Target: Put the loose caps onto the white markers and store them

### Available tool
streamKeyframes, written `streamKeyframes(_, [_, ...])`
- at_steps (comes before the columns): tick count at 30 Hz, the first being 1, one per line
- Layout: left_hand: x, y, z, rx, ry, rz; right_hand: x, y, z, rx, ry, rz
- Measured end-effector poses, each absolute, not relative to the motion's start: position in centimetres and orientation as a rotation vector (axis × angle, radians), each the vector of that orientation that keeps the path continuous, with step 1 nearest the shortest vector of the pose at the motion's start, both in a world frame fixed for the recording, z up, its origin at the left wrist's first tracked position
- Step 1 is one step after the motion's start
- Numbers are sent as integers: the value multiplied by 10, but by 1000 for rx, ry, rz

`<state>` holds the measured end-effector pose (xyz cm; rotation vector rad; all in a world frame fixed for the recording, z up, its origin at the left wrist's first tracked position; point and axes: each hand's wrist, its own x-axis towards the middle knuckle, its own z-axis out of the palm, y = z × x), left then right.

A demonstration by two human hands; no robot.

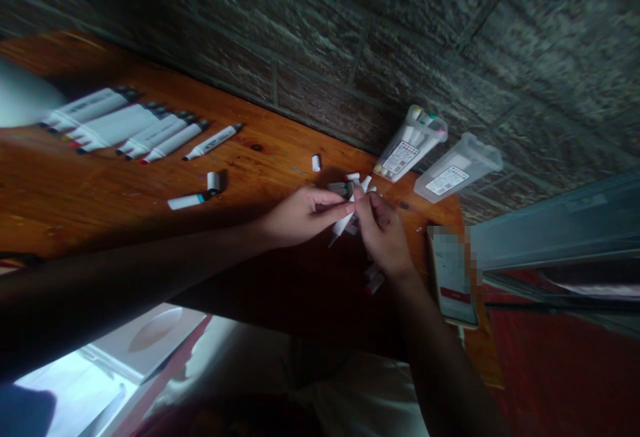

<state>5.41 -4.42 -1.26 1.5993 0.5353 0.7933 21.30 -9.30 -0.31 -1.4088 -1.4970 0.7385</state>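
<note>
My left hand and my right hand meet over the wooden table, both pinched on one white marker held between them. Loose white marker caps lie just beyond my fingers. More markers lie under my right wrist. A row of several white markers with dark caps lies at the far left. One uncapped marker and its cap rest apart from the row.
Two clear plastic marker cases lie by the dark stone wall. A small cap sits alone. A phone-like flat object lies at the table's right edge. My lap shows below the table.
</note>
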Motion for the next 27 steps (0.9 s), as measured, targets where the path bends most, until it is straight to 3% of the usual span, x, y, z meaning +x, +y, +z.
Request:
streamKeyframes(11, [47, -48, -10, 2175, 682, 699, 218, -99, 4, -1597, -1808, 429])
streamKeyframes(27, [47, -46, -9, 2083, 608, 752, 215, -98, 5, -1578, -1782, 470])
